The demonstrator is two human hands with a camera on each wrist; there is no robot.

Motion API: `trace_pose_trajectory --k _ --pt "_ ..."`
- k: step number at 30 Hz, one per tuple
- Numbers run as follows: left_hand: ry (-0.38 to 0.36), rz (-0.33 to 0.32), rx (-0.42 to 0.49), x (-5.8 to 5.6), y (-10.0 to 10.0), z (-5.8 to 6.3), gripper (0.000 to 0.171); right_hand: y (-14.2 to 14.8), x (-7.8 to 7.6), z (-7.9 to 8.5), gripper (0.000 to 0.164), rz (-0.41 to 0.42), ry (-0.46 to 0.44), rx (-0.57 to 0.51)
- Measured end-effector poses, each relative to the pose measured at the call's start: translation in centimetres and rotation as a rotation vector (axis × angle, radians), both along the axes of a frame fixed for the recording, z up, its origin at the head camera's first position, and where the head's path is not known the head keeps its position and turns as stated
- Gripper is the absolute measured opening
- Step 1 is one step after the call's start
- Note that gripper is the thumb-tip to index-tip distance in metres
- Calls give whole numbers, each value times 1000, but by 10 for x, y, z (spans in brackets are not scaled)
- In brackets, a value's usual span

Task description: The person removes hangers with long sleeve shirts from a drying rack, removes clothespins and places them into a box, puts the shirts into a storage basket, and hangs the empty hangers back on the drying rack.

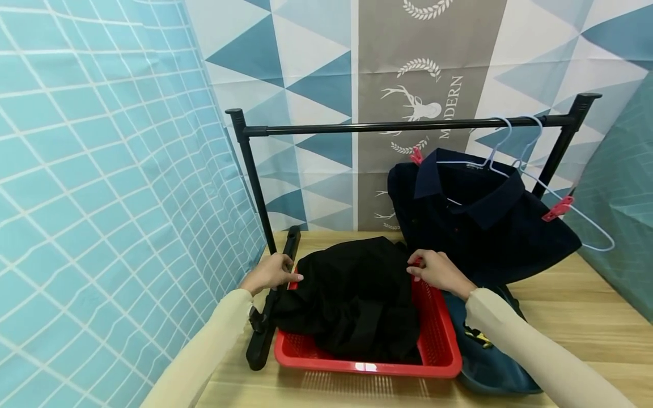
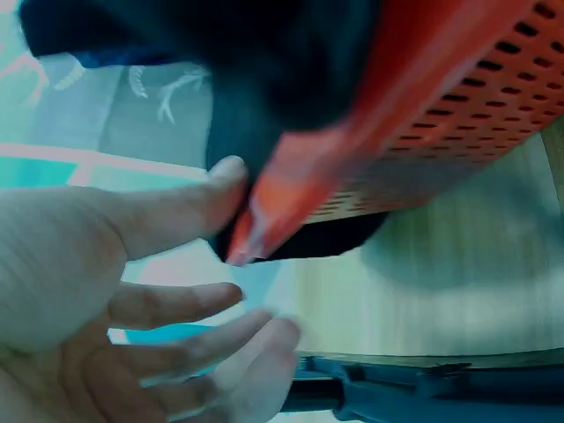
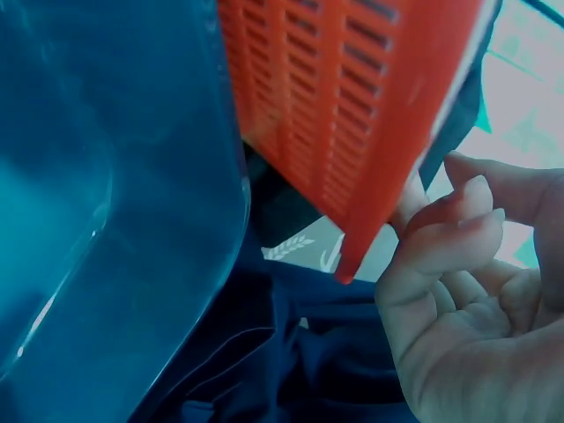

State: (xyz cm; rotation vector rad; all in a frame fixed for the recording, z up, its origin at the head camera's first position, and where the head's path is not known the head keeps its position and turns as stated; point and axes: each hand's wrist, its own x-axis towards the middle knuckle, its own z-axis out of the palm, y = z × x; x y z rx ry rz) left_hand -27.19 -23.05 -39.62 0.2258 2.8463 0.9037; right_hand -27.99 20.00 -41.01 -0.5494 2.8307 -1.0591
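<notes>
Head view: the black cloth (image 1: 357, 294) lies between the hands, heaped in the red basket (image 1: 367, 368) on the table (image 1: 586, 294). The left hand (image 1: 270, 273) is at the basket's far left corner, just beside the cloth; the right hand (image 1: 439, 272) is at the far right corner. The left wrist view shows the left fingers loosely spread, the thumb tip at the cloth by the corner. The right fingers are bent close to the rim; whether they pinch it, I cannot tell.

The cloth is plain, dark and matt, bunched in soft folds, its heap peaking toward the back. It spills over the basket's left side and leaves bare red mesh on the right. Its garment type is unclear.

Behind, a navy shirt (image 1: 469, 226) hangs from the black rack (image 1: 367, 127); a blue basin (image 1: 495, 368) sits right beside the basket.
</notes>
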Motion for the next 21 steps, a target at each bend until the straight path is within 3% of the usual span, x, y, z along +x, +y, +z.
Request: trace_pose_trajectory --k 3,6,8,11,14,18,21 --pt "-115 5 83 -6 2 -3 39 -1 -10 -2 38 -36 -41 1" --pt "-122 11 118 -10 5 -5 22 -2 -18 -3 46 -48 -47 5" --pt "-100 20 115 -9 6 -4 21 -3 -22 -4 44 -43 -27 13" --pt "-60 22 78 -8 9 -4 28 -4 -25 -6 32 -39 23 26" --pt "-5 4 31 -9 12 -4 23 -4 -28 -8 17 -44 70 29" --pt "95 -33 -49 -14 16 -6 45 -3 -30 -10 4 -33 127 4" --pt "191 -41 -107 -19 16 -7 35 -4 -32 -10 5 -17 144 -24"
